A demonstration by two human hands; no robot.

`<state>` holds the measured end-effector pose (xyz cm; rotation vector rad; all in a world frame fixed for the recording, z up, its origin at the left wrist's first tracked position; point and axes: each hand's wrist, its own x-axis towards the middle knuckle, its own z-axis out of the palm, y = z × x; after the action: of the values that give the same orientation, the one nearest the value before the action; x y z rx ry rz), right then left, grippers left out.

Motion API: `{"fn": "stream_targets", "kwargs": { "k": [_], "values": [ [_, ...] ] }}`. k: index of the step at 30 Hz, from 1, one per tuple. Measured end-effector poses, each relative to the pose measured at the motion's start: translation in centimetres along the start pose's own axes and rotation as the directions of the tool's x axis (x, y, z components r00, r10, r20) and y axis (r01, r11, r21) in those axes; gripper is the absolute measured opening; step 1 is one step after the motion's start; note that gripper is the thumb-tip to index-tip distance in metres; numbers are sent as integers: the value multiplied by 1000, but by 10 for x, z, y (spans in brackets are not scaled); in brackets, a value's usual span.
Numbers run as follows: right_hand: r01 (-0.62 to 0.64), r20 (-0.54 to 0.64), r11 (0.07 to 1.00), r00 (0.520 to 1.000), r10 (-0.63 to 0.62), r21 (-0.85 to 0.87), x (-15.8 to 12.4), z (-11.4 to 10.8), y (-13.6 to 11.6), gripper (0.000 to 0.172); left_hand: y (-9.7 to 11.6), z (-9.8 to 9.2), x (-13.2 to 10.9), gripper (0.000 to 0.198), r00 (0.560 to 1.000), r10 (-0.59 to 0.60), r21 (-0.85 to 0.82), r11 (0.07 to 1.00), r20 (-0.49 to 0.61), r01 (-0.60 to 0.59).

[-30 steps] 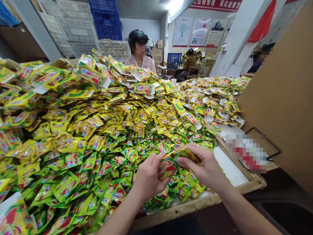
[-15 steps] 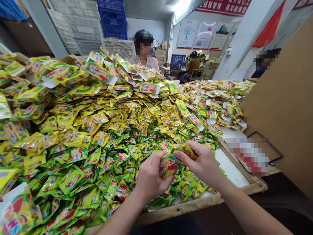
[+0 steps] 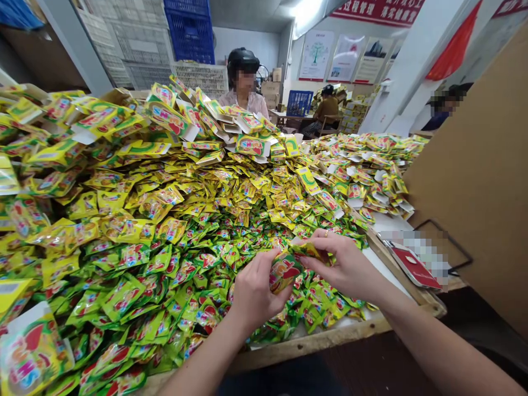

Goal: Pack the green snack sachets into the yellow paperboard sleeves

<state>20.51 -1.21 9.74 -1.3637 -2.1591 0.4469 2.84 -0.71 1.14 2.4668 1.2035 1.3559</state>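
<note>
One half-covered box in the grip of left fingers, unclear yellow item between half-hidden right fingers.

Red banner carries the clearest lettering

Far behind the held box, which shows a "T", the red banner reads "过程管理 落实". Print on posters behind it and the red booklet to its right is illegible.

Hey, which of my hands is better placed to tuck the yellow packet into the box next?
Probably your right hand: it appears to hold the yellow packet up by the box, while your left hand is occupied gripping the box itself.
</note>
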Motion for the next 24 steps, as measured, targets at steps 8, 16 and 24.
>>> {"fn": "stream_targets", "kwargs": {
  "k": [8,16,24],
  "values": [
    [5,266,957,960,-86,289,9,-11,1,14,-1,2,-2,45,1000,23,-78,997,7,-22],
    [-227,168,895,970,174,385,16,7,9,10,-5,3,-1,47,995,80,72,994,-60,-76],
    [-286,578,923,811,90,258,39,2,18,12,-18,-13,7,47,972,196,-69,980,131,-189]
  ]
}}
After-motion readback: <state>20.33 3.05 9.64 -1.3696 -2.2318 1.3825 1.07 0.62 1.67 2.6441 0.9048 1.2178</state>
